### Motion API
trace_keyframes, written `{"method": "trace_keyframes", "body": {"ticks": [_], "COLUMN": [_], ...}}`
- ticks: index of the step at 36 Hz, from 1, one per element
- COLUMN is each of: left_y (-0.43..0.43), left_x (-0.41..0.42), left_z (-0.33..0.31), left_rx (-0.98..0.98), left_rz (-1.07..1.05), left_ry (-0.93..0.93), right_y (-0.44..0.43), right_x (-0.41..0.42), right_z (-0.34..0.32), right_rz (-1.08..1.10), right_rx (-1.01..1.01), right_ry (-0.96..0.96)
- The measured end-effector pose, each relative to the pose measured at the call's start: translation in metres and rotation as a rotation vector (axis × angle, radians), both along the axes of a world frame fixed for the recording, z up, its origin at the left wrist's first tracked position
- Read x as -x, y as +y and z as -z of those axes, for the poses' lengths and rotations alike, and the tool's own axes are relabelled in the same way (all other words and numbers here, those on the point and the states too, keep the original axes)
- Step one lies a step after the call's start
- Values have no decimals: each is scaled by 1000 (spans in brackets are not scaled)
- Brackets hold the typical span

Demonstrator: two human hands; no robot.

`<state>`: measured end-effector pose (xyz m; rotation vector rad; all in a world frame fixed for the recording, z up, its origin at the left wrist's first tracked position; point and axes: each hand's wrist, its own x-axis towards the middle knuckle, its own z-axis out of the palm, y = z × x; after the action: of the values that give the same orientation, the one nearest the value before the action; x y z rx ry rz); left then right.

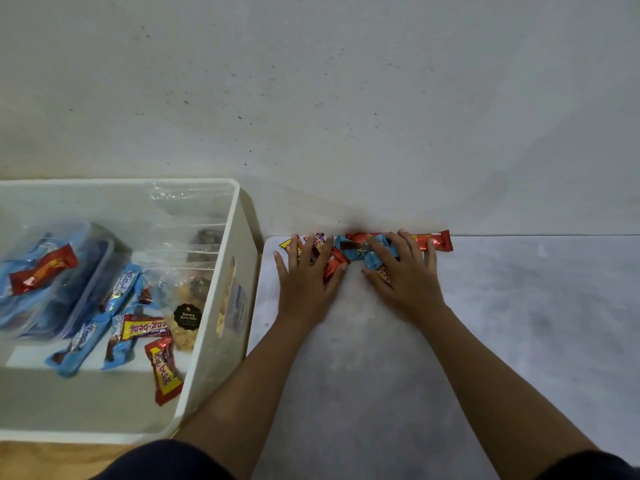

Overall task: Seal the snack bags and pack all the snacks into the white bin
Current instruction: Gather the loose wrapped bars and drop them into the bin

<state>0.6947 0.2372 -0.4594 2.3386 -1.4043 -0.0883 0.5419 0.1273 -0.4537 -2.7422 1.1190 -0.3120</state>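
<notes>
While fingers (293,252) spread, left hand (304,285), right hand (403,277) press flat on crinkly foil snack bars (437,241).

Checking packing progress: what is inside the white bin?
The white bin holds blue wrapped snacks, red Beng-beng bars, clear bags of snacks and a clear box with blue packs. Whatever lies under the bags and box is covered.

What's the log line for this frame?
step: gather | left hand: pressing snack bars | right hand: pressing snack bars | white bin: partly packed
</notes>
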Motion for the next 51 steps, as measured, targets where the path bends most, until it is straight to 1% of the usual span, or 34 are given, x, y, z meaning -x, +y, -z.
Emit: {"method": "trace_keyframes", "body": {"ticks": [3, 7, 13, 17, 20, 24, 27, 32, 35, 38, 42, 46, 48, 51], "left_y": [1, 0, 2, 5, 6, 6, 5, 4, 4, 3, 0, -4, -8, -16], "left_x": [-1, -2, -1, 1, 0, -1, -1, -3, -3, -2, -2, 0, 1, 0], "left_z": [0, 2, 3, 2, 3, 5, 6, 7, 7, 8, 10, 7, 5, 6], "left_rx": [57, 103, 133, 131, 121, 132, 153, 160, 167, 184, 153, 186, 155, 91], "left_rz": [0, -14, -53, -81, -84, -75, -73, -80, -74, -78, 3, 157, 212, 257], "left_ry": [11, 71, 6, -17, -32, -3, -5, -17, -15, -84, -169, -128, -119, -158], "right_y": [-1, -5, -2, -2, -4, -4, -4, -4, -2, -1, -2, -1, -1, -2], "right_x": [1, 2, 3, 4, 6, 5, 4, 5, 5, 5, 5, 7, 9, 13], "right_z": [-3, -3, -2, 2, 6, 5, 2, 2, 4, 4, 4, 6, 6, 6], "right_rz": [10, -11, 17, 62, 47, 21, -11, 17, 46, 100, 125, 115, 98, 45], "right_rx": [42, 112, 155, 158, 150, 98, 147, 185, 144, 73, 52, 58, 55, 55], "right_ry": [-15, -27, -58, -114, -176, -277, -302, -225, -148, -114, -91, -117, -130, -124]}}
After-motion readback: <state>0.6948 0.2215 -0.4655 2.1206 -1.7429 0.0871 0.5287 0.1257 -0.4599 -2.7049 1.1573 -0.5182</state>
